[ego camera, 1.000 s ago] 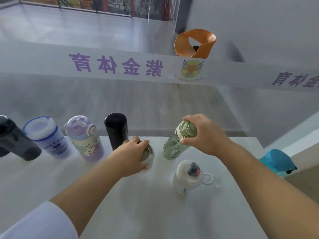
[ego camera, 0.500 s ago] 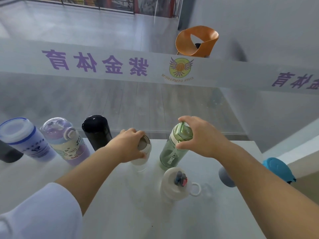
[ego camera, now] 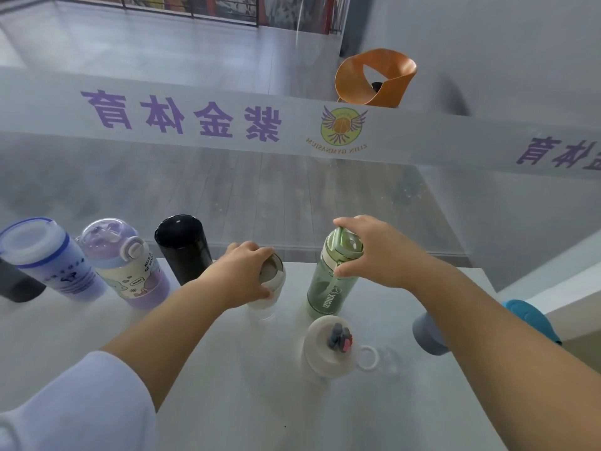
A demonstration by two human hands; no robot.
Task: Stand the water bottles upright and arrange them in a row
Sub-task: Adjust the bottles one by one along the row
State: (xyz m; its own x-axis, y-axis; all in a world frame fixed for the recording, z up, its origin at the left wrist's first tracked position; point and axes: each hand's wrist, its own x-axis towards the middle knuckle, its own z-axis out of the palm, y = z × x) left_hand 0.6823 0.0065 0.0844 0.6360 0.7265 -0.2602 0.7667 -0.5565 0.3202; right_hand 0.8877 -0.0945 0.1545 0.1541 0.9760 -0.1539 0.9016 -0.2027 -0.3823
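Observation:
Several bottles stand upright along the far edge of the white table (ego camera: 227, 402): a dark grey one (ego camera: 16, 284) at the far left, a blue-rimmed frosted cup (ego camera: 48, 258), a purple cartoon bottle (ego camera: 130, 268) and a black flask (ego camera: 183, 249). My left hand (ego camera: 242, 275) grips the lid of a small clear bottle (ego camera: 265, 304) right of the flask. My right hand (ego camera: 377, 252) holds the green bottle (ego camera: 328, 291) by its cap. A white-lidded clear bottle (ego camera: 328, 349) stands nearer me. A grey-blue bottle (ego camera: 426, 333) is partly hidden behind my right forearm.
A glass wall with purple lettering (ego camera: 182, 117) rises right behind the table's far edge. An orange chair (ego camera: 374, 79) stands beyond it. A teal object (ego camera: 530, 317) sits off the table's right side.
Both hands have kept their grips while the view shifted right; the clear bottle and the green bottle now stand a little closer to the far edge, in line with the black flask.

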